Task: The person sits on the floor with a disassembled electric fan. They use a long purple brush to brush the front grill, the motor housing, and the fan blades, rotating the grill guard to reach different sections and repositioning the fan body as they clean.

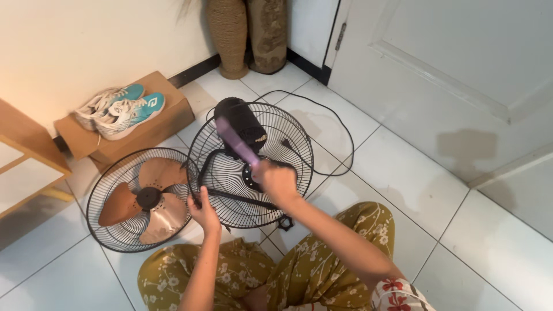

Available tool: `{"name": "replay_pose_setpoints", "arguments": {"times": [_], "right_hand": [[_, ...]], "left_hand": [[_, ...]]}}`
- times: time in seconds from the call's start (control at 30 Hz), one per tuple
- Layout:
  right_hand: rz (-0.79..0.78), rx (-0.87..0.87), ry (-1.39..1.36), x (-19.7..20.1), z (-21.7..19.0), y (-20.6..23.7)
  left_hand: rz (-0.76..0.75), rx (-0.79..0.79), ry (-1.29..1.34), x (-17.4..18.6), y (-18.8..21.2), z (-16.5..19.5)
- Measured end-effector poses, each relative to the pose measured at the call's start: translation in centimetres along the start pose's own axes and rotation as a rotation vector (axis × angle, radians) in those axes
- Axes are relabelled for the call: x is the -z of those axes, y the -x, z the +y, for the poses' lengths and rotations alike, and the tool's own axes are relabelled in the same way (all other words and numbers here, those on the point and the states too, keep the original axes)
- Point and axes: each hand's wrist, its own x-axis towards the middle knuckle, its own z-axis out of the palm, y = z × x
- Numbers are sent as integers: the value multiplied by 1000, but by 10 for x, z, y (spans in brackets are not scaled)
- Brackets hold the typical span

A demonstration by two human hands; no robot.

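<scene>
Your right hand (277, 181) is closed tight around the bottom end of a purple stick-like tool (236, 141) — it is blurry, so you cannot tell just what kind of tool it is. The tool is long and thin. It points up and away from you, leaning to the left, from your fist toward the black motor (241, 122) of the fan.

Your left hand (204, 210) grips the near left rim of the black wire grille (288, 144), with the fingers curled around the edge. This grille lies tilted on the white tile floor (403, 173), and the motor sits on its far side. A black cord (340, 129) loops around behind it.

Just to the left lies another wire grille (101, 196) with the copper-coloured fan blades (144, 198) inside — the two grilles touch or overlap where your left hand is.

Farther back, white and teal shoes (118, 109) rest on a cardboard box (167, 118).
</scene>
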Motion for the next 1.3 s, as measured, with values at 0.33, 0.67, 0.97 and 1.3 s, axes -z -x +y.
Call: {"name": "replay_pose_setpoints", "arguments": {"times": [0.33,0.67,0.97,1.3], "right_hand": [[13,129,53,3,-7,-26],[-84,-215,-82,30,37,-52],[-44,-455,-70,17,72,-14],[-25,-502,-139,0,70,-6]], "left_hand": [[-47,-151,-53,-3,-9,3],[-71,-234,-166,-3,-7,3],[-53,36,-201,-9,2,4],[-102,64,-289,2,11,-13]]}}
